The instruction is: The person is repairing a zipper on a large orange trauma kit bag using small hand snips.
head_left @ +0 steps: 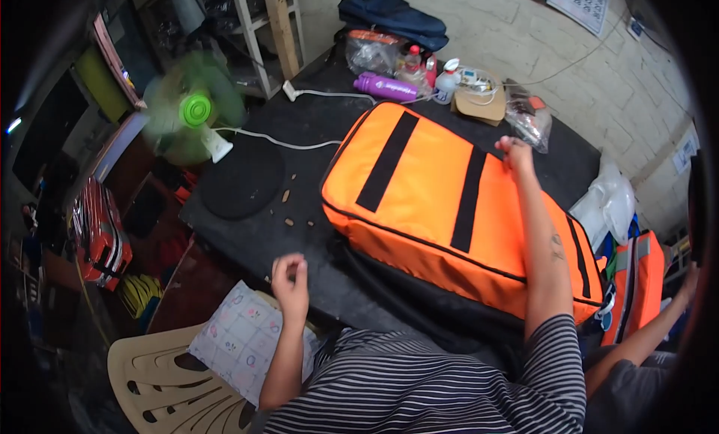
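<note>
A large orange bag with black straps or bands and black piping lies on the black table. My right arm reaches across it. My right hand is at the bag's far edge, its fingers curled together in a pinch; whatever is between them is too small or hidden. Off the bag's near left side, my left hand hovers by the table's front edge. Its fingers are curled in and nothing shows in them. Black fabric hangs below the bag along the near side.
A purple bottle, a spray bottle and plastic bags stand at the back. A fan blurs at left beside a round black pad. A chair with a cushion is near left. Another person's arm shows at right.
</note>
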`<move>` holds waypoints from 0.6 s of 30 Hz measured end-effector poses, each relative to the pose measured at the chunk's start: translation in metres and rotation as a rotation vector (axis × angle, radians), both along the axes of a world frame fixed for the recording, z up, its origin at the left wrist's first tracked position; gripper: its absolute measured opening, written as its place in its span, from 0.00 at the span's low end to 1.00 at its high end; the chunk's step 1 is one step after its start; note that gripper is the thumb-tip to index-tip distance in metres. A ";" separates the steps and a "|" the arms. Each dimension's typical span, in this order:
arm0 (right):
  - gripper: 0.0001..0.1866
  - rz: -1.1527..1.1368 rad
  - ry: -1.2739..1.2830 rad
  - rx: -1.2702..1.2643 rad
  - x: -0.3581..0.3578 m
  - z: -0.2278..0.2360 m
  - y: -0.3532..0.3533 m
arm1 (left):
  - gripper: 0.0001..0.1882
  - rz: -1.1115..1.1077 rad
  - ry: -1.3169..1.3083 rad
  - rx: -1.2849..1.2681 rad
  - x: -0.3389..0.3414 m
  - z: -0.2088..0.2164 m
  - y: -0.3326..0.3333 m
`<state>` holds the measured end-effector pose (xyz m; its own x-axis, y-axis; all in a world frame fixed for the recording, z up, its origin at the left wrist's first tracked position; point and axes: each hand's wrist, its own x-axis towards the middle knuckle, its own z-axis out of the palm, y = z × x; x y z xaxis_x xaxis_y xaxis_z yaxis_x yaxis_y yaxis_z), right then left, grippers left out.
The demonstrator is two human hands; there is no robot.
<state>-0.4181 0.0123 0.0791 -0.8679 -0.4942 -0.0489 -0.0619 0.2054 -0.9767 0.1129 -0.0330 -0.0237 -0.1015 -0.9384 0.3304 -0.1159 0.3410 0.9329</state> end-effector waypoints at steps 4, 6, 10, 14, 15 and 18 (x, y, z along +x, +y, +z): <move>0.09 0.477 -0.081 -0.084 0.048 0.050 0.037 | 0.05 0.044 0.101 -0.139 -0.035 0.048 -0.039; 0.09 0.555 -0.018 -0.083 0.093 0.074 0.075 | 0.07 0.045 0.043 -0.263 -0.047 0.066 -0.050; 0.13 0.298 0.095 0.007 0.200 0.080 0.172 | 0.09 -0.042 -0.330 -0.546 -0.066 0.077 -0.059; 0.20 0.073 -0.165 0.063 0.282 0.036 0.262 | 0.17 -0.297 -0.310 -0.723 -0.091 0.057 -0.035; 0.15 0.108 -0.236 0.067 0.298 0.019 0.282 | 0.21 -0.290 -0.301 -0.782 -0.095 0.051 -0.027; 0.16 0.104 -0.450 0.093 0.357 -0.045 0.337 | 0.23 -0.516 -0.328 -0.810 -0.115 0.040 0.004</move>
